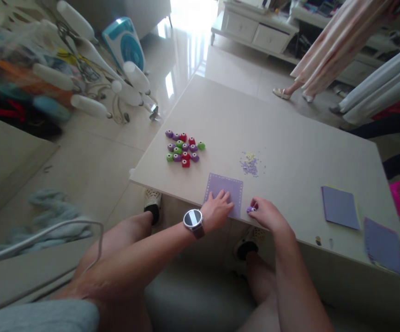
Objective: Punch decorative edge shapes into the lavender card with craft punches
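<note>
A square purple sheet of paper (222, 183) with small holes punched along its edges lies at the near edge of the table. Fingers spread, my left hand (218, 210) presses flat on it. Just right of the sheet, my right hand (265, 213) is closed around a small purple craft punch (250, 210), partly hidden by the fingers. Beyond the sheet sits a small heap of purple and yellow paper bits (250, 165). Several purple, green and red craft punches (185, 147) stand grouped on the table's left part.
Two stacks of purple and yellow paper, one nearer the middle (341, 207) and one at the corner (384, 246), lie on the table (283, 133) at right. Two small items rest near its front edge. People stand beyond the far right side. A white rack (92, 106) stands left.
</note>
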